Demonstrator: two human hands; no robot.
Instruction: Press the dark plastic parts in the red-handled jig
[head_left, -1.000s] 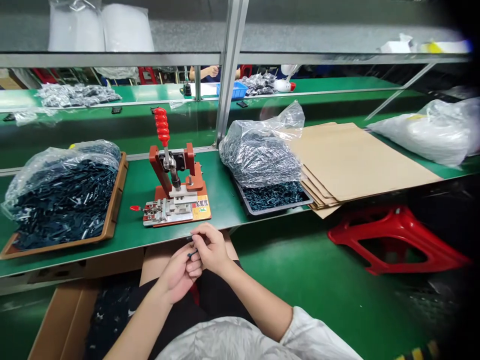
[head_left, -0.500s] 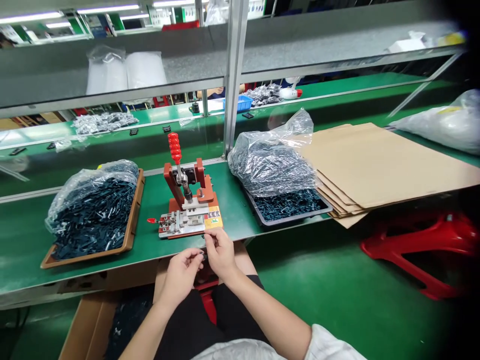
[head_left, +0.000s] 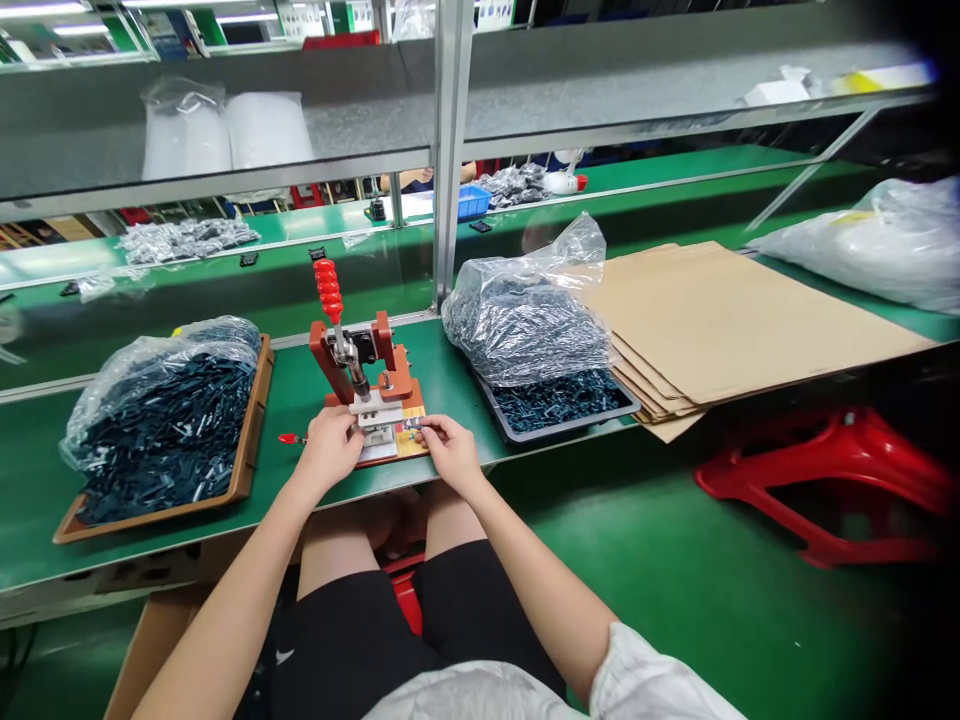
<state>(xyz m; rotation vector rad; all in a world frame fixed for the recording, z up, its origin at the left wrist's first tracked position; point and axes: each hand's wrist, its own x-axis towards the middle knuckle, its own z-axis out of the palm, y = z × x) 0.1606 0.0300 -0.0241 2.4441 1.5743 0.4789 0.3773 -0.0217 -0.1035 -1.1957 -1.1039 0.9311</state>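
Lower left of frame center, I hold my left hand (head_left: 334, 442) curled and right hand (head_left: 455, 455) nearly pinched at the clamp fixture (head_left: 379, 408); I cannot tell what either grips.

The left forearm (head_left: 244, 565) and right forearm (head_left: 536, 565) both reach from the near side toward the far side, slanting inward. The left hand (head_left: 328, 445) has its back turned up and its fingers bent toward the right, the tips partly hidden. The right hand (head_left: 456, 455) is well apart from it on the right, thumb and index finger pointing left, close together. Between the forearms, the 2 bare knees (head_left: 454, 520) stand slightly apart.
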